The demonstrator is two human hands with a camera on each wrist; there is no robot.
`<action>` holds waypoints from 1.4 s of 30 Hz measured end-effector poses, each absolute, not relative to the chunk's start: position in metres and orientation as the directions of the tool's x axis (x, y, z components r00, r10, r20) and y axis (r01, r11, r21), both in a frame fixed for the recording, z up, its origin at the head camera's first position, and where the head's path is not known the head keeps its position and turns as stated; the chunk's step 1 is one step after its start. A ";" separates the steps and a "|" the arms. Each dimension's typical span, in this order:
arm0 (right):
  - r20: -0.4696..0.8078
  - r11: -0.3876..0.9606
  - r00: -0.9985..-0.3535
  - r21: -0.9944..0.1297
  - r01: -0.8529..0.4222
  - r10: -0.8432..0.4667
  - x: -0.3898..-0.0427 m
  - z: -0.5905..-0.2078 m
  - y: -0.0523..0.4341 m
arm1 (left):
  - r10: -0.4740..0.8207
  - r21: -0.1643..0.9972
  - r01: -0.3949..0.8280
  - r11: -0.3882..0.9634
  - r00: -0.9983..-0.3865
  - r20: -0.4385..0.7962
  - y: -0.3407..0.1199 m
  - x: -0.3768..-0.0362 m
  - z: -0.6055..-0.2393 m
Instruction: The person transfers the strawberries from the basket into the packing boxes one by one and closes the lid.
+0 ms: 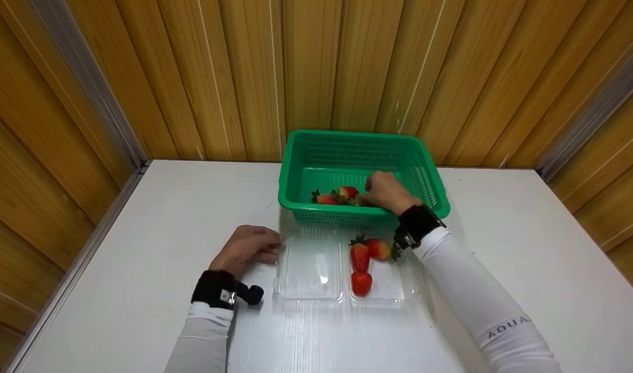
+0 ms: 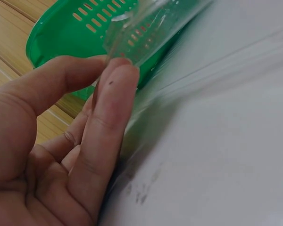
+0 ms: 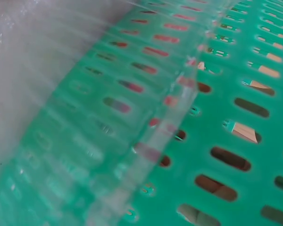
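A transparent plastic clamshell box (image 1: 311, 269) lies opened flat on the table. Its right half holds strawberries, one upright (image 1: 359, 257), one on its side (image 1: 377, 249) and one lower down (image 1: 361, 283). At the left edge, my left hand (image 1: 248, 248) pinches the plastic rim (image 2: 125, 35) between thumb and fingertips. My right hand (image 1: 391, 192) reaches over the near wall into a green basket (image 1: 363, 213), its fingers down beside more strawberries (image 1: 347, 192). Those fingertips are mostly hidden, so a hold on a strawberry cannot be made out. The right wrist view shows mainly the basket's slotted wall (image 3: 254, 150).
The white table (image 1: 140, 269) extends to both sides of the box. Behind the basket stands a wood-patterned wall (image 1: 316, 67), with metal frame posts (image 1: 96, 77) at the corners.
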State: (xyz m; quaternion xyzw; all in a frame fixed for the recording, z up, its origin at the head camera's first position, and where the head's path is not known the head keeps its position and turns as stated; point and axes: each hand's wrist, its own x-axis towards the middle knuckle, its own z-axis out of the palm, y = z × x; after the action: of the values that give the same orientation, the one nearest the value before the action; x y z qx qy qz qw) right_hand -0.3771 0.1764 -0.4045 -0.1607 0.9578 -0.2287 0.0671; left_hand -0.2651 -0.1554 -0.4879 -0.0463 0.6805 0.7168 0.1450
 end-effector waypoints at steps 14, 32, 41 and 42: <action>-0.110 0.850 -0.935 -0.462 -0.253 -0.338 -0.380 -0.405 0.176 | 0.153 0.964 -0.262 -0.030 -0.955 -0.255 -0.157 -0.265 -0.489; -0.168 0.895 -0.943 -0.399 -0.201 -0.287 -0.380 -0.406 0.173 | 0.141 0.960 -0.280 -0.024 -0.951 -0.274 -0.156 -0.267 -0.490; -0.151 0.891 -0.936 -0.387 -0.239 -0.317 -0.381 -0.406 0.171 | 0.154 0.964 -0.264 -0.026 -0.954 -0.257 -0.157 -0.267 -0.490; -0.151 0.891 -0.937 -0.388 -0.236 -0.314 -0.381 -0.407 0.171 | 0.155 0.965 -0.262 -0.022 -0.954 -0.256 -0.156 -0.267 -0.490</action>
State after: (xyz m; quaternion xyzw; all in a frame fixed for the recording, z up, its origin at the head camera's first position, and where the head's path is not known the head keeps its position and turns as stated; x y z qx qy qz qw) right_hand -0.3809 0.1712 -0.4065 -0.1424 0.9666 -0.1851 0.1054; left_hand -0.2666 -0.1563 -0.4898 -0.0390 0.6837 0.7139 0.1463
